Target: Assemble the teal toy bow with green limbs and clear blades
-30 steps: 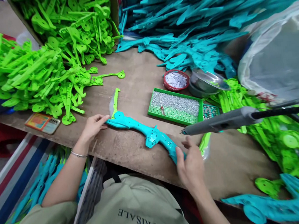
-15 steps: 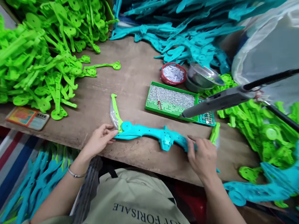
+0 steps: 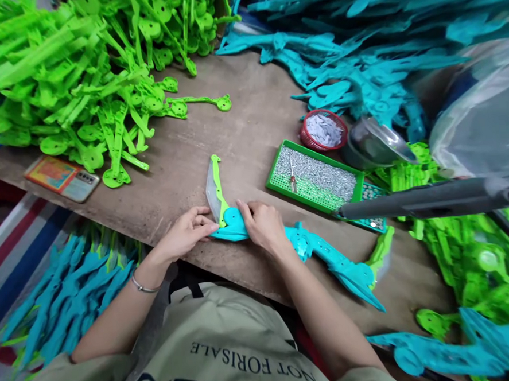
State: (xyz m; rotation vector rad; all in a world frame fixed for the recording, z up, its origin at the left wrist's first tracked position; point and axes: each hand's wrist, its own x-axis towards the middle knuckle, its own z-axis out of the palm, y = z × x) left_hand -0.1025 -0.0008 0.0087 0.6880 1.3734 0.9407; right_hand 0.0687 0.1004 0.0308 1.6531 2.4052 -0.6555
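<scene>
A blue plastic toy bow [image 3: 299,240] lies across the table in front of me. At its left end a lime green limb piece [image 3: 218,187] with a clear grey film stands up, and a similar green limb piece [image 3: 381,251] is at the right end. My left hand [image 3: 192,233] pinches the bow's left tip beside the green piece. My right hand [image 3: 265,224] is closed over the bow's left arm, near its round blue joint, with some fingertips hidden behind it.
A green tray [image 3: 314,178] of small metal screws holds a screwdriver [image 3: 293,179]. Behind it stand a red basket [image 3: 305,135] and a metal bowl [image 3: 378,140]. A grey power screwdriver [image 3: 427,199] juts in from the right. Green parts [image 3: 115,101] and blue parts [image 3: 359,72] are heaped around; a phone [image 3: 64,178] lies left.
My right hand has moved left along the bow, from its right arm to the left arm beside the round joint. My left hand stays at the left tip. The view has shifted slightly.
</scene>
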